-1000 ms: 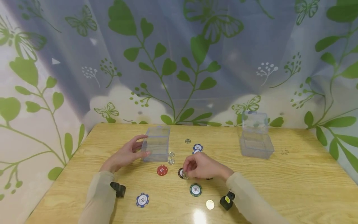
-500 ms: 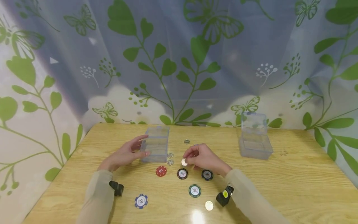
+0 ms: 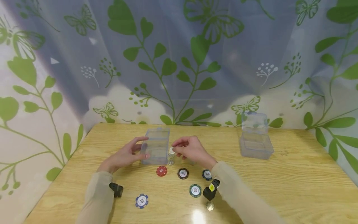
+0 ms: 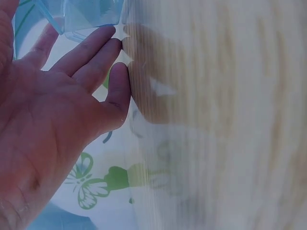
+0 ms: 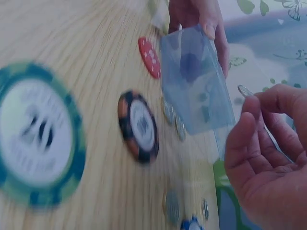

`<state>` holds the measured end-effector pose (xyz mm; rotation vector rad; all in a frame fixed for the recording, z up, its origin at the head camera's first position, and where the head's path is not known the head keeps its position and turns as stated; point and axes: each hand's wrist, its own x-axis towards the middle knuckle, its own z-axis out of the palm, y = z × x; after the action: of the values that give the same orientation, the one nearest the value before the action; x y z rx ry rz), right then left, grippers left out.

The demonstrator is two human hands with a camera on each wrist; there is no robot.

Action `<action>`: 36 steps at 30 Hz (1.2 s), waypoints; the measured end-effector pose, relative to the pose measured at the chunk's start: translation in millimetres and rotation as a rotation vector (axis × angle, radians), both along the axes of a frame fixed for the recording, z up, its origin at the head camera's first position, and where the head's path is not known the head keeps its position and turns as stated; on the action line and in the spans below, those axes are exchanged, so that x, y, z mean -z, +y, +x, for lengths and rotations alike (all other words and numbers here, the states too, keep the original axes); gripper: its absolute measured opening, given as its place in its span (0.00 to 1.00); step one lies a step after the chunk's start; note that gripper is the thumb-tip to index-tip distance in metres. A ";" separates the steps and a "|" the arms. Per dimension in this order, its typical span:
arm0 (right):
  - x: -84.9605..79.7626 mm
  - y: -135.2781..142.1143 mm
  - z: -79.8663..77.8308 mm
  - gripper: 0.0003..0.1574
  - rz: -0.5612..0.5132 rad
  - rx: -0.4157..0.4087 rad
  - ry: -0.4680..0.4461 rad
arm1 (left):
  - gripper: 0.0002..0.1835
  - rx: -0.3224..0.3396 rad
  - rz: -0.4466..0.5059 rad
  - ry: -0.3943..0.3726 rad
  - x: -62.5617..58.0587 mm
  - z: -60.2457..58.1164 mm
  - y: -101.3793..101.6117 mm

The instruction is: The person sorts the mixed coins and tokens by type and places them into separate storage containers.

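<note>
While the right hand [image 3: 193, 151] pinches a coin [image 3: 172, 150] between thumb and fingertips, we see the left hand [image 3: 126, 156] wide, its fingers spread and nearly straight, touching the left side of a clear box [image 3: 156, 161]. On the right, then, the grip is narrow and holding; on the left it is broad and, as we judge it, only steadies. We take the relation between coin and box to matter most: the coin hangs just beside the box's right edge, raised off the tabletop [image 3: 251, 186], and apart from the wall so far as we can tell. Being round, it has no long axis, but from the right wrist we find it nearly edge-on, poking out past the fingertips. The box sits between the hands, its lid [image 3: 158, 133] tipped back on the far side, so the right hand is plainly nearer to that right edge. Two loose coins [image 3: 171, 162] lie against or just beside the same edge; which, we cannot tell. A red chip [image 3: 161, 171] lies just in front of the box, with a black chip [image 3: 183, 173] to the right of it, while a second box [image 3: 255, 154] stands well apart on the right.
</note>
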<state>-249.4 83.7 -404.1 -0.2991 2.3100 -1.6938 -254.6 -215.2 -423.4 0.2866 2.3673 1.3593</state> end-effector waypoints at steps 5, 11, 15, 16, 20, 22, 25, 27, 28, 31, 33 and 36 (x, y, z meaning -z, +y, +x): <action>-2.2 -20.6 -2.9 0.07 -0.038 0.025 0.033 | 0.44 0.012 0.017 -0.007 0.5 1.1 -0.7; -0.7 -40.6 -6.8 0.06 -0.026 0.015 0.071 | 0.44 0.017 0.018 -0.001 1.6 0.7 -1.5; 0.2 -47.6 -7.4 0.07 0.000 0.015 0.098 | 0.44 0.025 0.025 -0.002 1.8 -0.1 -1.1; 0.5 -48.6 -7.4 0.07 0.006 0.014 0.108 | 0.44 0.024 0.027 -0.006 1.8 -0.2 -1.3; 3.7 -52.3 -8.4 0.07 0.048 0.009 0.172 | 0.44 0.020 0.036 -0.021 1.8 -0.6 -2.4; 5.3 -53.5 -8.6 0.07 0.076 0.007 0.204 | 0.44 0.017 0.040 -0.028 1.9 -0.3 -2.9; 6.6 -55.3 -8.7 0.07 0.110 0.007 0.235 | 0.44 0.019 0.047 -0.035 2.0 -0.2 -2.8; 6.9 -56.3 -8.9 0.06 0.124 0.009 0.238 | 0.44 0.020 0.052 -0.039 2.4 0.0 -3.0; 6.7 -56.6 -8.9 0.05 0.128 0.010 0.236 | 0.44 0.020 0.053 -0.041 2.5 0.0 -2.9; 6.5 -56.9 -8.8 0.05 0.135 0.008 0.225 | 0.44 0.018 0.055 -0.045 2.7 0.2 -2.9; 6.8 -56.2 -8.8 0.06 0.136 0.009 0.223 | 0.44 0.016 0.056 -0.048 2.9 0.3 -3.1; 9.3 -53.9 -9.4 0.09 0.137 0.008 0.249 | 0.44 0.017 0.057 -0.051 2.8 0.1 -2.7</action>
<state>-258.8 29.8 -413.4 -0.4984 2.5927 -1.5700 -254.4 -217.9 -426.3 0.2838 2.2830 1.4112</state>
